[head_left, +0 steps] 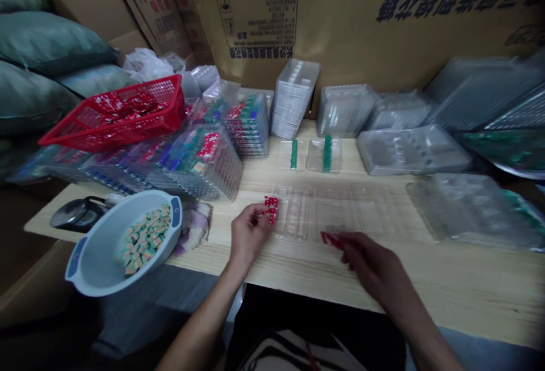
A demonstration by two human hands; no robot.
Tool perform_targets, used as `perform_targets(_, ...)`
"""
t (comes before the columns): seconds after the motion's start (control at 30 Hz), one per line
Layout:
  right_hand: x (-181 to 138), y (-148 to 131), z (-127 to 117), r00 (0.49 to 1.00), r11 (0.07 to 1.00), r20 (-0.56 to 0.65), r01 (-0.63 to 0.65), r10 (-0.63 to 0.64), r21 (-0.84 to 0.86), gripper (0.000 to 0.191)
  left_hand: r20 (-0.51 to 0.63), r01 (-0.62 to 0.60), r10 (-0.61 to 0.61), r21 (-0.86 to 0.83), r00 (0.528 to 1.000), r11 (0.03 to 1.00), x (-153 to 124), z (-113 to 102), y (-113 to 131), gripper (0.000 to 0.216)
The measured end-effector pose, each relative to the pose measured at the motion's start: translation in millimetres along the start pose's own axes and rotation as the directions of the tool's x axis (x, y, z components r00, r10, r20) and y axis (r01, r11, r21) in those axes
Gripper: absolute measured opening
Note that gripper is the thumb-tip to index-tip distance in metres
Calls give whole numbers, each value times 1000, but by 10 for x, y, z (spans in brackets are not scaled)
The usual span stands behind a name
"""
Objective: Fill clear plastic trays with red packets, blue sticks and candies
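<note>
Between the fingers and thumb of my left hand point(250, 231) is a small red piece with white spots point(271, 207), held beside the left edge of a clear plastic tray point(293, 212). My right hand point(369, 260) pinches another red-and-white piece point(331, 240) near the front edge of the clear trays in the middle of the table. These trays lie flat in a row, and their borders are hard to make out. Behind them stand two small clear trays, each with a green strip point(327, 153) in it.
On the left, a red basket point(162, 124) of red-and-white pieces rests on stacked filled trays point(213, 167). A pale blue basin point(96, 266) of small striped pieces overhangs the table's front edge. Stacks of clear trays point(293, 98) line the back and right, before a large cardboard box point(340, 25).
</note>
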State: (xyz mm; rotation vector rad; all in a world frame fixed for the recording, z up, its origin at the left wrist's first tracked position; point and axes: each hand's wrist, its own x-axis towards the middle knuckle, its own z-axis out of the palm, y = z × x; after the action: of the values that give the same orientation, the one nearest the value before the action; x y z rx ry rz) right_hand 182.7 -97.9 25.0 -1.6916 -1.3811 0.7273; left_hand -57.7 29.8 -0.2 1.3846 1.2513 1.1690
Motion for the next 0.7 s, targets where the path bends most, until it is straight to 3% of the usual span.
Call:
perform_targets(0.07, 61, 29, -135, 985, 980, -122, 96, -119, -174, 32, 103, -54, 40, 135, 994, 989, -15, 55, -82, 19)
perform_targets(0.13, 130, 47, -173, 954, 928, -161, 193, -254, -320, 34, 170, -164, 121, 262, 978, 951, -46, 96, -116, 26)
perform_targets(0.23, 227, 72, -43, 916, 843, -147, 267, -372, -467, 36, 160, -297, 251, 450, 955, 842, -97, 93, -78, 27)
perform_targets(0.33, 301, 106, 193, 913, 782, -104, 273, -393, -560, 44, 179, -329, 277, 567, 944, 755, -155, 37, -16, 29)
perform_targets(0.53, 254, 121, 416, 896, 599, 67, 347, -440, -722, 49, 308, -395, 264, 532, 914, 749, -250, -131, -55, 33)
perform_targets(0.7, 118, 247, 401, 848, 477, 159, 429, -506, -767, 37, 271, -370, 271, 447, 924, 814, -255, -108, -68, 27)
